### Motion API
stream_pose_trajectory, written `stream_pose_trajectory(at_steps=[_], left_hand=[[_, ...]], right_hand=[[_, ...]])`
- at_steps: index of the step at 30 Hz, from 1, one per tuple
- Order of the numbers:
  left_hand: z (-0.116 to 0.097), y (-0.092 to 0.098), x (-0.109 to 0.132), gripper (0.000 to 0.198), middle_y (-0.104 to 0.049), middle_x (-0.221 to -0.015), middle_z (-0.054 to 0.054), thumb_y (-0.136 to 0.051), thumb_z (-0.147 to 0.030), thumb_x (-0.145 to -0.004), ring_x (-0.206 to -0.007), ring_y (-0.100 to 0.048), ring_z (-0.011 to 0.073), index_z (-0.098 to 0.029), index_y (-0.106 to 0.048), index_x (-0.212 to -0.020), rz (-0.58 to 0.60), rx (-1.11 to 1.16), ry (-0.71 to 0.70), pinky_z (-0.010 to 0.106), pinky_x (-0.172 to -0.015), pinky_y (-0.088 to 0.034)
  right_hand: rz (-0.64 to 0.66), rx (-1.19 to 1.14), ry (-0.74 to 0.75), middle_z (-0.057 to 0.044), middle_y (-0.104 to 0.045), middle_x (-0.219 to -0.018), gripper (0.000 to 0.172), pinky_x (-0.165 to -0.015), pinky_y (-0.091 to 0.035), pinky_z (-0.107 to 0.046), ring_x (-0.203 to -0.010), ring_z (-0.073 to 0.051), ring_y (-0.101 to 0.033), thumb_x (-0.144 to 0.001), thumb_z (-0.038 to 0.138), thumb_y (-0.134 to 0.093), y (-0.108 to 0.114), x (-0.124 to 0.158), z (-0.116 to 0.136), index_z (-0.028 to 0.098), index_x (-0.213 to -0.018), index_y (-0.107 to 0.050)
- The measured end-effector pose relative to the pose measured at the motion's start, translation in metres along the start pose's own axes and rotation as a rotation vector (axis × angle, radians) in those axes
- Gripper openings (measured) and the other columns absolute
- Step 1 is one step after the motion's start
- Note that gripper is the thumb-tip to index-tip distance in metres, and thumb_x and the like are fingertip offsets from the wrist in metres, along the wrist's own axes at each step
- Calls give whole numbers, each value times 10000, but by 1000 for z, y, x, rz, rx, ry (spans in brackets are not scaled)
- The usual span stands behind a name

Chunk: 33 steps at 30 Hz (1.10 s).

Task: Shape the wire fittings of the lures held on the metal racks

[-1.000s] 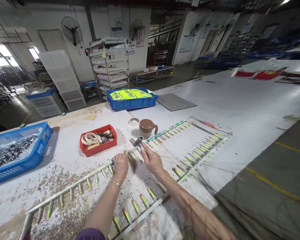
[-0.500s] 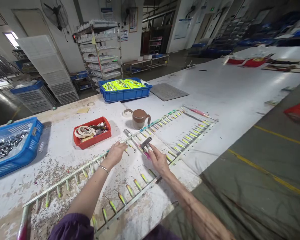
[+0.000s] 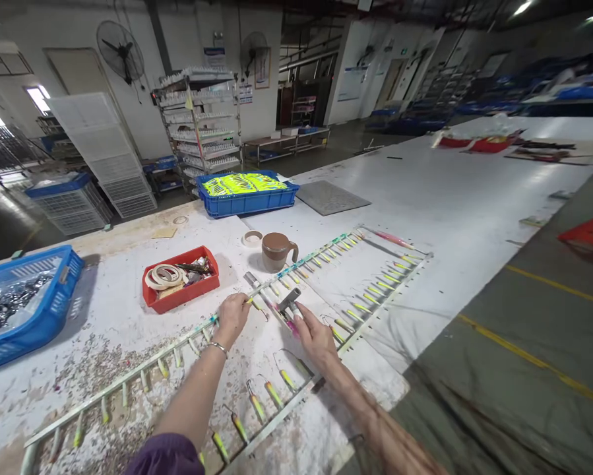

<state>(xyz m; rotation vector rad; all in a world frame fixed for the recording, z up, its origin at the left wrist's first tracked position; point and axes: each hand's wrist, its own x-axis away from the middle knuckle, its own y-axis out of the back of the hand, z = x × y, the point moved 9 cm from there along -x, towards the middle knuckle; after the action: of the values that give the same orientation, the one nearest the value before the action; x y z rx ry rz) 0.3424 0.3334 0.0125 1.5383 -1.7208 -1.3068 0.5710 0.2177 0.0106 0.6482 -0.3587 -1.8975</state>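
My left hand (image 3: 233,321) is closed at the far rail of a long, narrow frame (image 3: 138,366). Its thumb and fingertips pinch the yellow end of a small fishing lure (image 3: 255,304), whose hook points to the right. My right hand (image 3: 317,335) is wrapped round a short grey metal tube (image 3: 290,299), above a pink-stained crossbar of the frame. What else the right palm may hold is hidden. Along both rails sit several slim yellow-green lures (image 3: 273,394), with thin hooks pointing inward on the near rail.
Beyond the frame stand a brown mug (image 3: 275,252), a tape roll (image 3: 252,239) and a red bin (image 3: 181,295) of tape rolls. A blue basket (image 3: 59,310) of metal parts lies left. Farther back are a blue crate (image 3: 249,202) of yellow pieces and a grey board (image 3: 333,196).
My left hand has moved slightly right along the far rail, its fingertips now on a lure's yellow end. My right hand keeps its grip on the tube. The view has tilted up a little.
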Motion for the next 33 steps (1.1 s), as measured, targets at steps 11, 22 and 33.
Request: stream_pose_trajectory(at_steps=[11,22,33], left_hand=[[4,-11,-3,233,-778,-999,116,-534,-202,-993,-993,-717,238,-171,-764,-977,-70,-162,211,318,-877,-484],[1,-17,2,250,-751,-927,134,-493,-157,-976,-918,-697,260,-170,-733,-907,-152,-181,93,358,-852,-489],[1,-15,5,269,-753,-931,111,-471,-111,-981,-920,-692,238,-177,-721,-906,-158,-101,12,350,-881,-506]], right_hand=[[398,460,247,-76,-830,-1113,486,-883,-593,-296,-1004,-226,-783,-1084,357,-445,-80,-64,69,257,-1534,-599],[389,539,287,-74,-831,-1108,503,-849,-568,-273,-981,-213,-778,-1109,414,-403,-73,-63,79,296,-1576,-549],[271,482,294,-96,-817,-1173,511,-892,-575,-293,-1037,-226,-779,-1126,390,-343,-59,-69,90,251,-1568,-559]])
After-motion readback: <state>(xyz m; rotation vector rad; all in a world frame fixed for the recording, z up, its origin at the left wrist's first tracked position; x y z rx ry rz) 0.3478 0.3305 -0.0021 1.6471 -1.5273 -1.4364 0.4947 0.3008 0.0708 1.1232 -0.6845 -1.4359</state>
